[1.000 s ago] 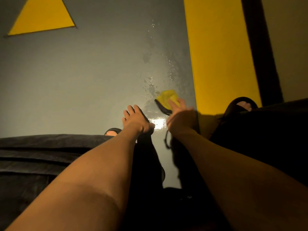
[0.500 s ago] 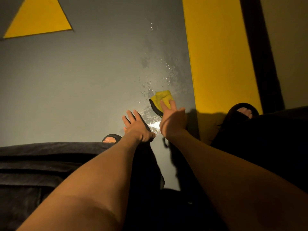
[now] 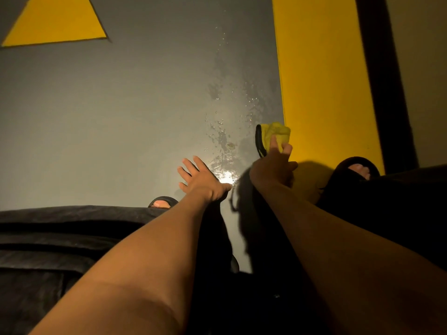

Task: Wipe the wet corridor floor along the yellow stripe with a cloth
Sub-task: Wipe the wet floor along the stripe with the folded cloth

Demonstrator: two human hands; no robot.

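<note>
A: What is the right hand doing?

B: It presses a crumpled yellow cloth with a dark trimmed edge against the smooth grey painted corridor floor. The fingers curl over the near part of the cloth and pinch it, so the hand is closed on the fabric.

A: Where does the cloth sit?

B: Just beyond the fingertips, with its far corner touching the inner edge of the broad yellow painted stripe. The stripe runs away from the hand along its right side.

A: And the floor around the grip?

B: To the left of the cloth lies a wet patch of beads and smears of water, trailing off into the distance beside the stripe. Nearer than the cloth, between the two hands, a bright glare of light shines off the wet surface.

A: The other hand?

B: The left hand is spread flat with straight fingers, palm down on the floor, left of the glare and holding nothing.

A: Anything else in the room?

B: A dark band borders the stripe on the far right, then a pale beige wall. A yellow painted triangle marks the floor far to the upper left. Two black open-toed slippers show, one right of the grip standing on the stripe, one beside the left wrist. Dark trousers fill the near edge.
</note>
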